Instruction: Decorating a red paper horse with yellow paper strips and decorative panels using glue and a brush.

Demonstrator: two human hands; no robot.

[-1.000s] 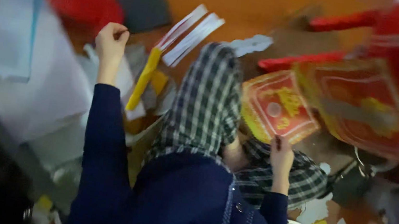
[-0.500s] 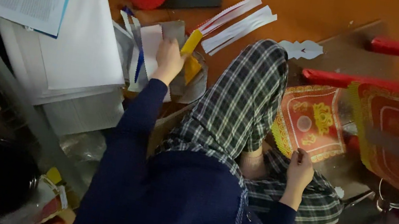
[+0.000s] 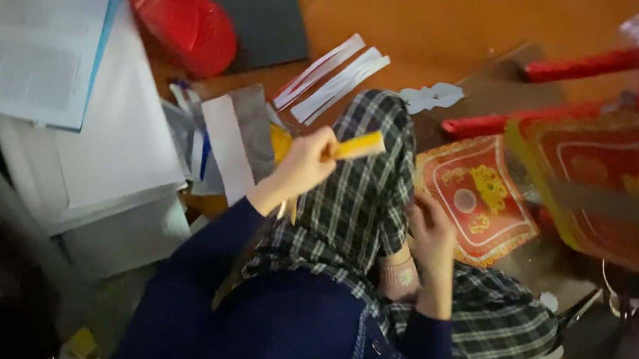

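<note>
I sit on an orange floor in plaid trousers and a dark blue top. My left hand is raised over my left knee and grips a narrow yellow paper strip that points right. My right hand rests by my right knee, its fingers on the near edge of a red and gold decorated paper panel lying on the floor.
A stack of white printed papers and boxes sits left. White and silver paper sheets lie by my left hand. A red plastic bag, white strips, red rods and a large red-gold paper structure fill the far side.
My left hand lifted off the pile of sheets and came toward my knee with the yellow strip in it. My right hand stayed at the red panel's edge.
</note>
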